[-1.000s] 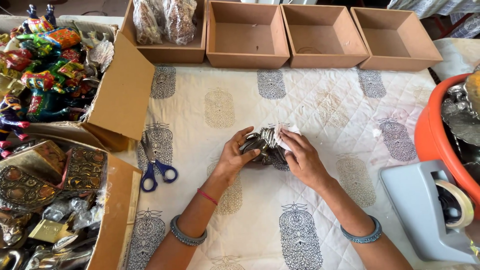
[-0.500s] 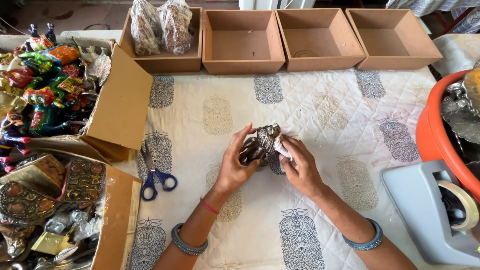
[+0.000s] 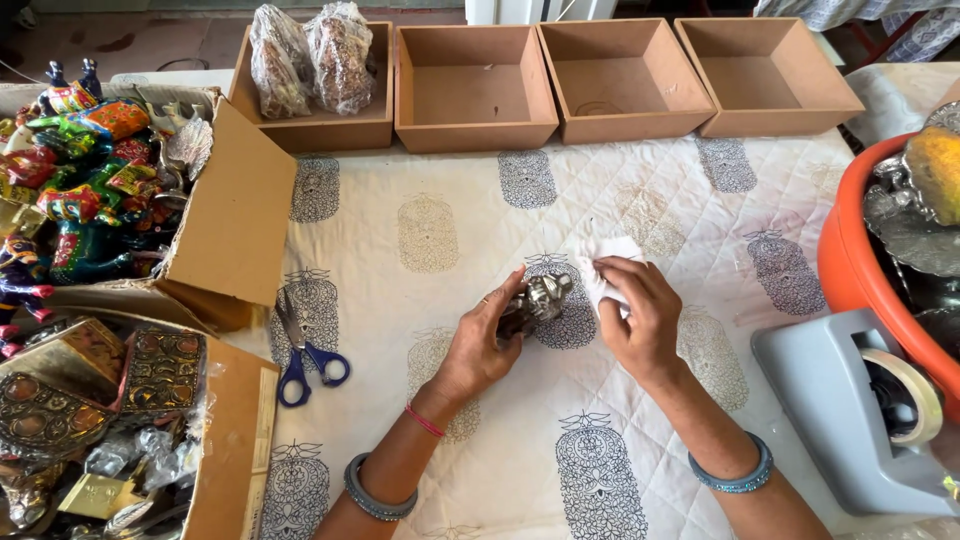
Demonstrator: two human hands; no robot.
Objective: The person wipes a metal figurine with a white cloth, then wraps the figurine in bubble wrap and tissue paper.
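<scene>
My left hand point(image 3: 482, 342) grips a small dark metal figurine point(image 3: 535, 300) low over the patterned white cloth point(image 3: 450, 200). My right hand point(image 3: 633, 318) lies just to the right of it, fingers pressing a piece of white paper point(image 3: 608, 270) flat on the cloth. The figurine and the paper lie side by side, with only a small gap between them.
Blue-handled scissors point(image 3: 300, 352) lie left of my left hand. Several brown boxes point(image 3: 476, 90) line the far edge; the leftmost holds wrapped bundles point(image 3: 305, 55). Cartons of colourful figurines point(image 3: 75, 170) and metal pieces point(image 3: 90, 400) stand left. A tape dispenser point(image 3: 860, 400) and orange tub point(image 3: 850, 250) stand right.
Both hands held the figurine together over the cloth. Now the right hand has come off it and moved right onto the white paper; the left hand alone holds the figurine.
</scene>
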